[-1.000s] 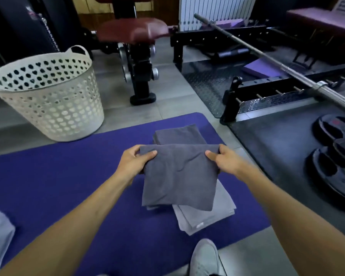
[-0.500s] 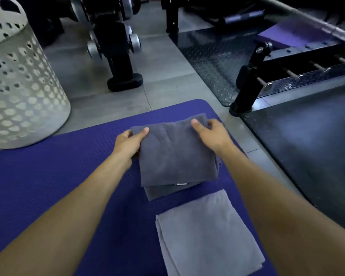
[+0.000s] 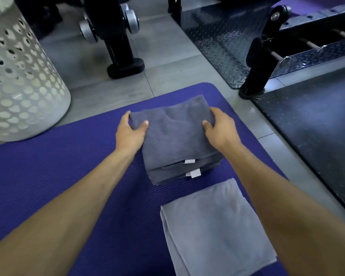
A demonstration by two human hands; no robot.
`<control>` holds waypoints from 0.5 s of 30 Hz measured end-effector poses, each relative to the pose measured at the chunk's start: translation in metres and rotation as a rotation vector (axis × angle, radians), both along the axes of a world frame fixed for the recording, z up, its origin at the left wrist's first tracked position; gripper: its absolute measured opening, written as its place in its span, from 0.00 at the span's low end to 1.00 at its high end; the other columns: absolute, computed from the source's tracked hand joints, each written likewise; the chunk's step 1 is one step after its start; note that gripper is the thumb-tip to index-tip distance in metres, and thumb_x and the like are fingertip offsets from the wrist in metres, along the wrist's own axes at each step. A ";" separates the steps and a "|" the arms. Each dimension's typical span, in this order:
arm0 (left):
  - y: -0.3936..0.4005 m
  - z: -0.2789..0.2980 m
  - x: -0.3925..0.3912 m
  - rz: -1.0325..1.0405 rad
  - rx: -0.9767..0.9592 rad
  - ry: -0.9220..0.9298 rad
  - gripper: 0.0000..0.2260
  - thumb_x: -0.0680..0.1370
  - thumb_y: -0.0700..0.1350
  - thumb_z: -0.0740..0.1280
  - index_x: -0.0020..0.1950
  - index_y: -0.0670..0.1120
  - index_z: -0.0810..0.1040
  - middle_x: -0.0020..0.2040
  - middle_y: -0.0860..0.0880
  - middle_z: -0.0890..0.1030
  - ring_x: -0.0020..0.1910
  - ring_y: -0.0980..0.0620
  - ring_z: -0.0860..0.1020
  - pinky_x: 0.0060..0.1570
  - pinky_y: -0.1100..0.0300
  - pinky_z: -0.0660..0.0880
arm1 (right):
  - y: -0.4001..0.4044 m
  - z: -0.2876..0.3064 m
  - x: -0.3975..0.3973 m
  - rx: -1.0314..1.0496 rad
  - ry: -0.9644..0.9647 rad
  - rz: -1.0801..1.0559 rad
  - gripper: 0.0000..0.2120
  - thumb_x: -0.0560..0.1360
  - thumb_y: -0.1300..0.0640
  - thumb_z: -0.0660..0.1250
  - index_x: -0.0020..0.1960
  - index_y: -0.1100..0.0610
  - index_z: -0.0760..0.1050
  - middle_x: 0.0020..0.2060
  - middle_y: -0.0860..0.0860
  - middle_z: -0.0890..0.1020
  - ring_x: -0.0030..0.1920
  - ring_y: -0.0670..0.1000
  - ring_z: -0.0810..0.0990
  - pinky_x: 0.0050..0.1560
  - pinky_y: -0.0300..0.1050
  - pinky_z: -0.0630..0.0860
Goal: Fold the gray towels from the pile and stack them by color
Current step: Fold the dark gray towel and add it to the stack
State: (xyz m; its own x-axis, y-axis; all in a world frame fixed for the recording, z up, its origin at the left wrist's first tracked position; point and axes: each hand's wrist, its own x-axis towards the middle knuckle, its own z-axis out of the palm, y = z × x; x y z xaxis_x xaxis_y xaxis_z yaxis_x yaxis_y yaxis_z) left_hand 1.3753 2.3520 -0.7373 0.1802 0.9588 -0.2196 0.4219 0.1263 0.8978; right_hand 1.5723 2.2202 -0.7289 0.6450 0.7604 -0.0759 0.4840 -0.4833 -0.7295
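A person's left hand (image 3: pixel 130 132) and right hand (image 3: pixel 219 128) grasp the far corners of a folded dark gray terry towel (image 3: pixel 173 134), thumbs on its top face and fingers curled around its left and right edges. The towel lies on top of a short stack of folded dark gray towels (image 3: pixel 179 172) on a ribbed purple exercise mat (image 3: pixel 58 176), and two small white fabric tags (image 3: pixel 192 173) show at the near edges of the stack. Just beside that stack, nearer the camera and apart from it, a folded light gray towel (image 3: pixel 211 226) lies flat on the same mat, its right edge partly covered by the right forearm. A white perforated plastic laundry basket (image 3: pixel 22 76) stands on the gray tiled floor (image 3: pixel 163 56) at the left, its base meeting the mat's far edge. Beyond the mat stand the black foot of a gym machine (image 3: pixel 126 66), a black diamond-plate platform (image 3: pixel 217 42) and a black rack post (image 3: pixel 255 76) at the right.
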 end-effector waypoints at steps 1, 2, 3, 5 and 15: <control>0.000 -0.003 0.000 -0.034 -0.002 0.098 0.35 0.77 0.51 0.71 0.79 0.51 0.58 0.72 0.49 0.72 0.67 0.49 0.74 0.68 0.51 0.72 | -0.001 -0.005 0.000 -0.139 -0.026 0.042 0.20 0.81 0.53 0.63 0.71 0.56 0.67 0.64 0.56 0.73 0.61 0.57 0.75 0.53 0.47 0.70; -0.003 -0.005 -0.001 -0.056 -0.005 0.163 0.37 0.77 0.52 0.71 0.80 0.50 0.55 0.74 0.49 0.69 0.70 0.48 0.71 0.70 0.51 0.69 | -0.003 -0.010 -0.002 -0.241 -0.059 0.069 0.21 0.80 0.52 0.63 0.71 0.57 0.66 0.65 0.57 0.71 0.61 0.59 0.74 0.52 0.49 0.70; -0.008 -0.005 -0.003 -0.075 0.007 0.197 0.38 0.77 0.53 0.71 0.80 0.50 0.54 0.75 0.48 0.67 0.71 0.48 0.69 0.71 0.52 0.67 | -0.007 -0.015 -0.005 -0.285 -0.106 0.071 0.22 0.80 0.51 0.63 0.70 0.58 0.66 0.65 0.57 0.69 0.61 0.60 0.73 0.51 0.51 0.71; -0.019 -0.003 -0.008 -0.106 0.111 0.254 0.38 0.76 0.53 0.71 0.80 0.49 0.54 0.74 0.46 0.66 0.71 0.47 0.68 0.69 0.53 0.67 | -0.015 -0.023 -0.012 -0.258 -0.245 0.009 0.19 0.79 0.50 0.64 0.65 0.60 0.69 0.61 0.58 0.70 0.59 0.60 0.72 0.48 0.51 0.71; -0.052 0.012 -0.015 -0.104 0.196 0.207 0.18 0.75 0.53 0.72 0.57 0.50 0.68 0.38 0.50 0.79 0.38 0.53 0.78 0.35 0.60 0.70 | -0.034 -0.010 -0.016 -0.024 -0.104 -0.179 0.14 0.80 0.46 0.64 0.47 0.58 0.68 0.39 0.51 0.77 0.38 0.53 0.75 0.37 0.46 0.68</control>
